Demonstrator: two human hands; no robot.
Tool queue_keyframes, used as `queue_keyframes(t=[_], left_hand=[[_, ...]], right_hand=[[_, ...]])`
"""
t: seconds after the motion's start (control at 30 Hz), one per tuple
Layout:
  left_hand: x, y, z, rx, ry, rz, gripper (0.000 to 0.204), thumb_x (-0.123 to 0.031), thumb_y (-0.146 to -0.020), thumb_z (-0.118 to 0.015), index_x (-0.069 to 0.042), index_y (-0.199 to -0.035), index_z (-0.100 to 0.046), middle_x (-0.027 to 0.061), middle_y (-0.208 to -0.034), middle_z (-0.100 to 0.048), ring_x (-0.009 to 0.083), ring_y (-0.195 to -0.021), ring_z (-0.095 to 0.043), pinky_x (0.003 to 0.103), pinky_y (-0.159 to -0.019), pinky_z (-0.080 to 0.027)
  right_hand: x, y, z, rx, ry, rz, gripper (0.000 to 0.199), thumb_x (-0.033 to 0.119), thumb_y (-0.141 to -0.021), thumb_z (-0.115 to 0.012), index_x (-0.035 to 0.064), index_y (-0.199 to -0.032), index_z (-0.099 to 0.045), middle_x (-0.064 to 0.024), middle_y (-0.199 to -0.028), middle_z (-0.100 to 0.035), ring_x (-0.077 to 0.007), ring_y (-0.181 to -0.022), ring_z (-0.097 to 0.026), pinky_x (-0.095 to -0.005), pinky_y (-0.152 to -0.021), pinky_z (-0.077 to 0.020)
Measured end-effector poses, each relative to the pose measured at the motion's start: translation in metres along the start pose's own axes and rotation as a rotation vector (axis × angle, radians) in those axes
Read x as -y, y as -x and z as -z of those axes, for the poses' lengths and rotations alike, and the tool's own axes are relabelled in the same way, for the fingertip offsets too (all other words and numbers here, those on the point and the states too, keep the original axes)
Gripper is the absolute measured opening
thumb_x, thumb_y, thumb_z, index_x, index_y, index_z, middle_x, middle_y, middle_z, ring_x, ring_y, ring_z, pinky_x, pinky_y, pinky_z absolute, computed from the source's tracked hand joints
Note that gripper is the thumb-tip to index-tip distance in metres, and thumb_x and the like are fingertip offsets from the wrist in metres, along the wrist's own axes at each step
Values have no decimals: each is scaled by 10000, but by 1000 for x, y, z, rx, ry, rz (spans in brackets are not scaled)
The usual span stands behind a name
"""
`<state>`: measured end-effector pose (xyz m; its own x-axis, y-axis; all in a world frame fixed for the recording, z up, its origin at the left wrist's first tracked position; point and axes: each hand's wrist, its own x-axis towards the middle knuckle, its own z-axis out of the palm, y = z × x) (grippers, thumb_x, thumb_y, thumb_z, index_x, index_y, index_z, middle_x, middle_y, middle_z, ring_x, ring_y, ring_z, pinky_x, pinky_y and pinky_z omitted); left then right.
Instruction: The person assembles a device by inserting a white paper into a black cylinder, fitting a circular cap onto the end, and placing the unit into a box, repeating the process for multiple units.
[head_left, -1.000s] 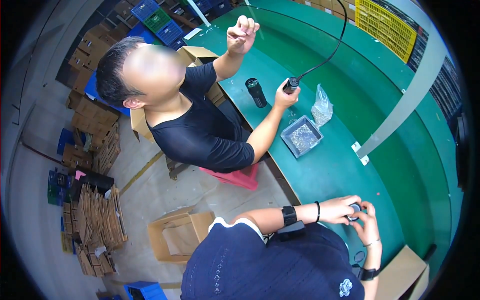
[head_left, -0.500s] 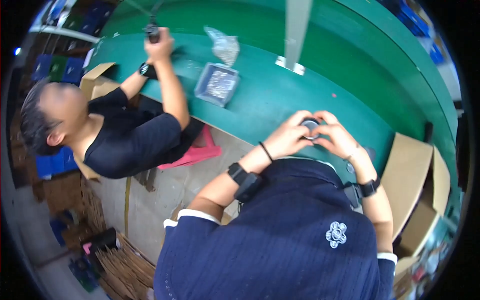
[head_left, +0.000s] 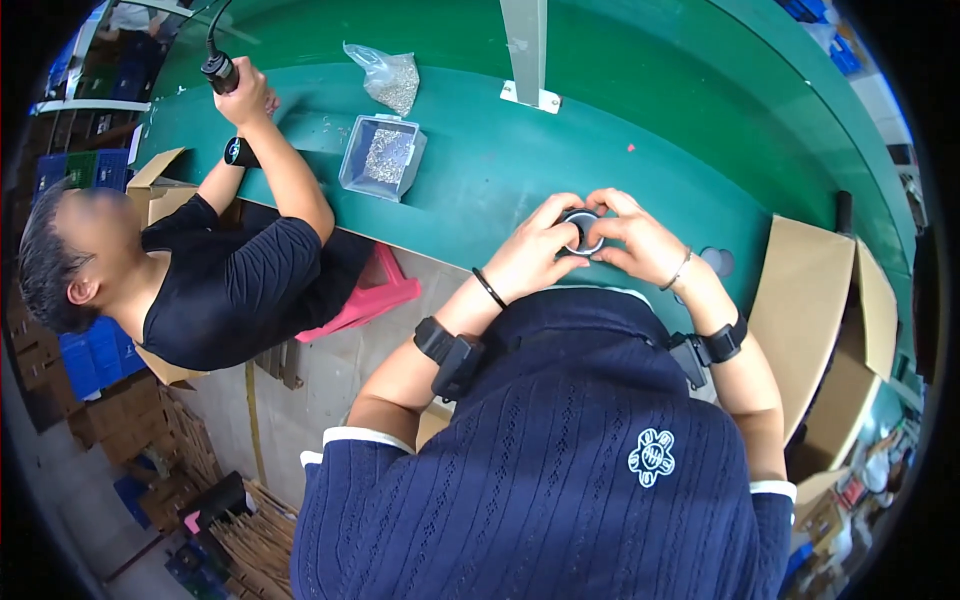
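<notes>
Close in front of my chest, at the near edge of the green table, I hold a small round black part (head_left: pixel 588 228) with a pale rim and a hollow middle. My left hand (head_left: pixel 538 248) grips it from the left, the thumb at its opening. From the other side my right hand (head_left: pixel 640 238) has its fingers curled over the far rim and its thumb at the near rim. The part's opening is tilted up towards me, and the fingers cover much of its side. Beside my right wrist lie flat grey discs (head_left: pixel 718 262) on the table.
A clear plastic bin (head_left: pixel 405 180) of small metal pieces and a bag (head_left: pixel 398 88) of similar pieces stand further left. A co-worker (head_left: pixel 235 270) sits there, holding a black corded tool (head_left: pixel 220 74). An open cardboard box (head_left: pixel 800 330) is at my right; a metal post (head_left: pixel 525 50) rises behind.
The whole view has shifted, so table and things sit further left and higher. My hands stay on the round part, whose hollow opening shows more plainly. The co-worker's tool hand has moved slightly left.
</notes>
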<state>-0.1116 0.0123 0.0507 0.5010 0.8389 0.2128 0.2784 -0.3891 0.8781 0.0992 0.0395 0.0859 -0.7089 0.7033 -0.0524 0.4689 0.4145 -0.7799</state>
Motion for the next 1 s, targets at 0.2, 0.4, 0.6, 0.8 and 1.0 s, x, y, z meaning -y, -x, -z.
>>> queue_keyframes(t=[0.2, 0.4, 0.6, 0.8, 1.0], left_hand=[[7, 5, -7, -11, -63, -102, 287, -85, -693, -799, -42, -794, -534, 154, -1197, -472, 315, -1089, -542, 384, -872, -491], [7, 10, -7, 7, -72, -73, 253, -132, -701, -774, -21, -790, -564, 179, -1232, -475, 370, -1118, -521, 420, -882, -484], [13, 3, -2, -2, -89, -132, 239, -137, -705, -771, -38, -842, -603, 191, -1237, -471, 382, -1125, -519, 415, -885, -488], [-2, -1, 8, 40, -41, -36, 184, -138, -733, -703, -70, -885, -626, 161, -1199, -509, 343, -1120, -500, 439, -974, -406], [-8, 5, -5, 18, -1, -161, 181, -108, -689, -746, -4, -777, -626, 176, -1229, -462, 354, -1168, -452, 433, -966, -410]], right_hand=[[-1, 1, 0, -4, 85, 62, 173, 66, -692, -748, 60, -829, -642, -133, -1181, -507, -307, -1109, -512, -385, -916, -460], [0, 1, -1, 23, 80, 79, 172, 62, -687, -738, 62, -835, -650, -142, -1182, -508, -321, -1123, -511, -386, -921, -461], [-3, -4, 1, 49, 71, 56, 221, 37, -685, -730, 81, -888, -653, -135, -1223, -499, -309, -1130, -510, -387, -948, -448], [1, -13, 2, 106, 107, 146, 114, 96, -798, -628, 63, -906, -640, -185, -1227, -499, -376, -1146, -486, -441, -971, -423], [8, 6, -1, 66, 52, -8, 239, 3, -666, -707, 72, -893, -686, -203, -1221, -498, -385, -1163, -482, -425, -973, -427]])
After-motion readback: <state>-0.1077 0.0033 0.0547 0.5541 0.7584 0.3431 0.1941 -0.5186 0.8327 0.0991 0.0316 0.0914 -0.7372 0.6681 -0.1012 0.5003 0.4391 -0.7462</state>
